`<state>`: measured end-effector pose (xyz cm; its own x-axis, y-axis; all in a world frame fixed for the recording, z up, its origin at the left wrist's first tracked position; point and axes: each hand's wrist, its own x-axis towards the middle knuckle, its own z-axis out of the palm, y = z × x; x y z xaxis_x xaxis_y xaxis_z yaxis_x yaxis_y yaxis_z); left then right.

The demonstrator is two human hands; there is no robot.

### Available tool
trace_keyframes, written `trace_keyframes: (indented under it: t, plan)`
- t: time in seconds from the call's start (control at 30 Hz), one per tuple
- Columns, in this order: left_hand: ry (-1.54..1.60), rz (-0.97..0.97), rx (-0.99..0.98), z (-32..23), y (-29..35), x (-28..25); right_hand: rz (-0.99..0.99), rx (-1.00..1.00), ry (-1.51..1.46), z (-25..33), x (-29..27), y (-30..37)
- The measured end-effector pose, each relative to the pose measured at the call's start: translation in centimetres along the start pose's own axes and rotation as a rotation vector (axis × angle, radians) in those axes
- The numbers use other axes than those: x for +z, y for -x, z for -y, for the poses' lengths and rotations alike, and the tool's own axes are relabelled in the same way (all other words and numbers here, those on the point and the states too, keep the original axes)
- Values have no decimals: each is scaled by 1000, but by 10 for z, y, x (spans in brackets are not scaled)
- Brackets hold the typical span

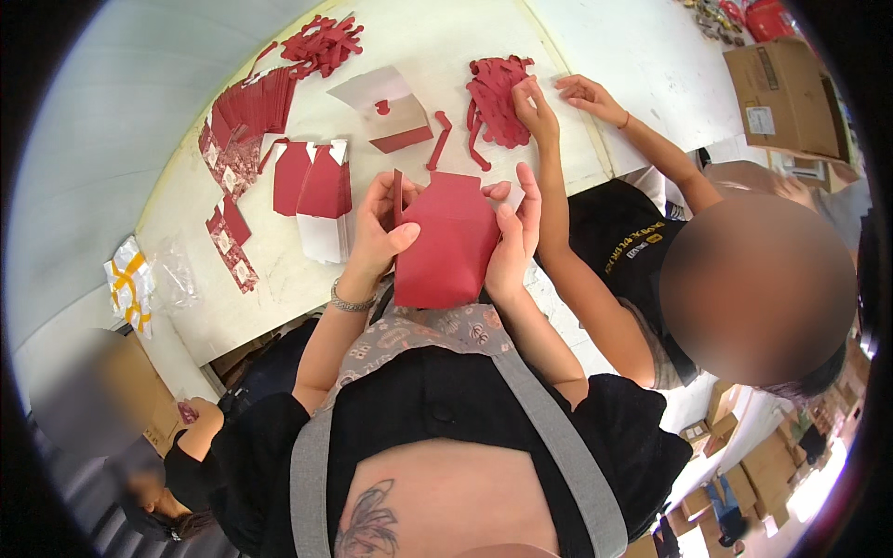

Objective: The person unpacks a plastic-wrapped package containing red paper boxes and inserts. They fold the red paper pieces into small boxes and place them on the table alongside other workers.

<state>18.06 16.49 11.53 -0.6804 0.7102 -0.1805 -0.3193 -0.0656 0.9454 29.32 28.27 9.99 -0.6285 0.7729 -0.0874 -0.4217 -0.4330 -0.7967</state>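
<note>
Steadying a red box (445, 246) at the centre of the frame, the person has both hands at its sides, just in front of the surface (419, 37). The left hand (379, 228) is curled shut on the box's left side, its thumb pressed on the near red face and its fingers behind an upright flap. The right hand (512, 237) is partly open along the right side, its fingers raised by a small whitish flap; whether it pinches that flap or only rests there, I cannot tell.

The step in hand looks like folding the box into shape, with its upper flaps not yet fully settled. The next move seems to call for a firm left hold while the right fingers guide the flap inward, gently enough not to crease the card.

Beyond the box, 2 loose red strips (438, 141) lie near an unfolded pale-lined box (398, 91). A red-and-white box (312, 181) stands left of centre, with printed red cards (253, 107) fanned at upper left. A heap of red straps (498, 102) sits at upper centre, beside a co-worker's 2 hands (537, 112).
</note>
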Motion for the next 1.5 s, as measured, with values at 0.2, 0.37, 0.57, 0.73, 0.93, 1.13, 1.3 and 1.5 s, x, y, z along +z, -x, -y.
trace_keyframes:
  t: [0.2,0.37,0.57,0.73,0.93,1.13,1.3,1.5]
  plan:
    - [5,-35,15,-8,14,9,-121,278,-181,16,-4,8]
    - [24,106,47,-8,28,10,-147,289,-171,34,-1,25]
    - [70,332,-143,-39,52,10,332,309,100,76,-29,32]
    - [37,349,-206,-47,45,18,837,73,77,88,-23,10]
    - [-280,335,-216,-65,50,35,890,-4,74,90,-28,11]
    - [-703,540,236,-79,54,46,608,134,12,74,-43,31]
    - [-817,541,234,-70,56,46,116,312,-62,62,-32,41]
    - [-750,481,460,-52,55,33,116,605,294,64,-13,18]
